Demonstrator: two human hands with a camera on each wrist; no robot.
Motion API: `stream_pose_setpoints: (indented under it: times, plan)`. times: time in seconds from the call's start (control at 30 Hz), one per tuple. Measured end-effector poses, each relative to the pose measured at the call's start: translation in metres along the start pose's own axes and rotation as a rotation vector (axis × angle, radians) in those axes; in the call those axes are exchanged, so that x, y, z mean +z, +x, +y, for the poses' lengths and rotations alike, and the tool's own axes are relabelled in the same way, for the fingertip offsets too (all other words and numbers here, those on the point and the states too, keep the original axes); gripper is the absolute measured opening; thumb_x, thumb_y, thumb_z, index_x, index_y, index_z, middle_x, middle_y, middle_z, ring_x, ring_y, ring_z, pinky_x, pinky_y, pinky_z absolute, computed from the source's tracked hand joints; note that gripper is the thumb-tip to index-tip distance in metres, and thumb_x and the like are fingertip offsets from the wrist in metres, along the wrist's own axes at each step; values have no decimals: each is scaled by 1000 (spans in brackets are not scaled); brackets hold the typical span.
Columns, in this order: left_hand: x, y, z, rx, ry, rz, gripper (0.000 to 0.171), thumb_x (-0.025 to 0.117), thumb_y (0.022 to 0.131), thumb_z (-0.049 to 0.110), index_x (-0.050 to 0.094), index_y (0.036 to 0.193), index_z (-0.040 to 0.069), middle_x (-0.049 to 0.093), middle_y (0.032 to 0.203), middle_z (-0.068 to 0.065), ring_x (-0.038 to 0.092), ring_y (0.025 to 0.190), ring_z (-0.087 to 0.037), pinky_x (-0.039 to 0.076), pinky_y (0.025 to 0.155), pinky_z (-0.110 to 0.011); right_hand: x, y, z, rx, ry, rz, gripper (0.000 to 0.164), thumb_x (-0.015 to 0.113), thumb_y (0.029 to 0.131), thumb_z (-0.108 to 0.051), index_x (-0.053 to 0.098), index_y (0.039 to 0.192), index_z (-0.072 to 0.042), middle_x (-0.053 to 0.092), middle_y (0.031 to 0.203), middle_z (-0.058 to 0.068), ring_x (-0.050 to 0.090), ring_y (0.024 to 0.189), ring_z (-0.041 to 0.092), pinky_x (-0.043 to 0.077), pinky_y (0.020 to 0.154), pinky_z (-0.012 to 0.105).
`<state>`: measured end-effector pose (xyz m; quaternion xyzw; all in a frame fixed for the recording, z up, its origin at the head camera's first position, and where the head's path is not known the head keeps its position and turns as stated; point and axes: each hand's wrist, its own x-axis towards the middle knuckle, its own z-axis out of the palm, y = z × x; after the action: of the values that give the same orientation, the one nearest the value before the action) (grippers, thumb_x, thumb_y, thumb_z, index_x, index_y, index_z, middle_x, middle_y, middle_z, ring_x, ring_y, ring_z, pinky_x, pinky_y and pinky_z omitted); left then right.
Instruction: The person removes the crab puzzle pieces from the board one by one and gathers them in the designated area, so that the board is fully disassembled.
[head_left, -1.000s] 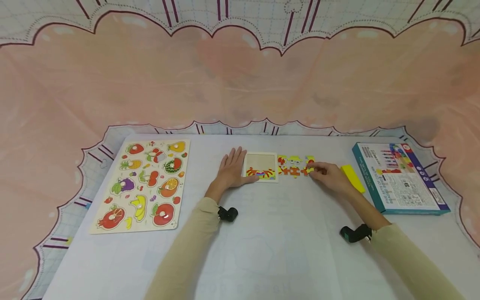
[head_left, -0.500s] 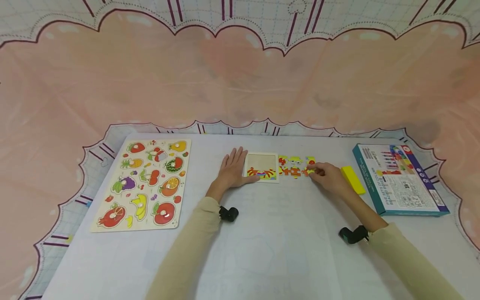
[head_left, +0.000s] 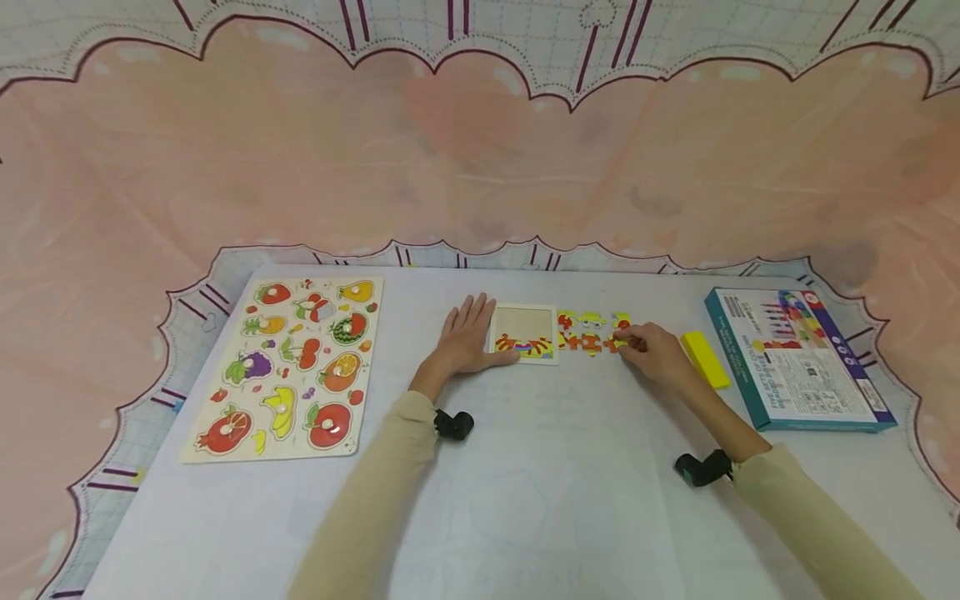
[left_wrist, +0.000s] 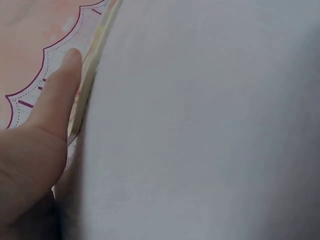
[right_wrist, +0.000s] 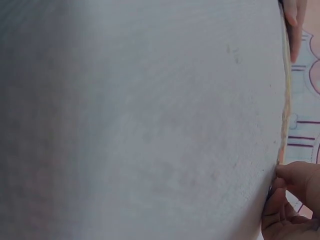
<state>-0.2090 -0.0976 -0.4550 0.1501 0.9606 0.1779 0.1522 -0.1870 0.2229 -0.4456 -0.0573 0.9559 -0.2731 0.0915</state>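
A small wooden puzzle tray (head_left: 525, 310) lies in the middle of the table, its lower part filled with orange, yellow and blue picture pieces. My left hand (head_left: 467, 340) rests flat on its left side with fingers spread, the thumb (left_wrist: 62, 95) along the tray's lower edge. Just right of the tray, colourful jigsaw pieces (head_left: 591, 341) lie in two rows. My right hand (head_left: 654, 353) pinches the jigsaw piece (head_left: 612, 344) at the right end of the lower row, the fingertips covering part of it. In the right wrist view, thumb and fingers (right_wrist: 295, 177) come together low over the table.
A fruit peg puzzle board (head_left: 283, 371) lies at the left. To the right are a yellow block (head_left: 705, 360) and a flat teal-and-white box (head_left: 806, 358). A patterned curtain (head_left: 480, 150) hangs behind the table's back edge.
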Motion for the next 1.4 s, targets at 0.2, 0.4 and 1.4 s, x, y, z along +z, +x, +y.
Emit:
stream_pose_setpoints:
  times: [0.2,0.4,1.4]
  plan:
    - [3,2,-3,10,19,-21,110,58,83,68,-1,157,13,-7,166,-6,-10,153,-25,-4,124,-46,-3,-1,4,-37,-11,-14,36,60,95,-13,61,130,-3,57,98,15,50,91,26,45,78,31]
    - [1,2,-2,7,35,-23,112,58,82,70,-3,157,13,-9,165,-6,-11,153,-25,-4,124,-46,-11,1,6,-79,23,-24,35,57,97,-16,60,130,-4,63,102,17,53,88,25,45,73,24]
    - [-11,-1,-7,90,17,-84,110,64,83,62,1,157,9,-6,165,-10,-10,153,-28,-1,124,-49,64,39,-109,-275,192,-154,28,64,94,-17,68,119,-6,60,112,12,54,91,20,45,78,25]
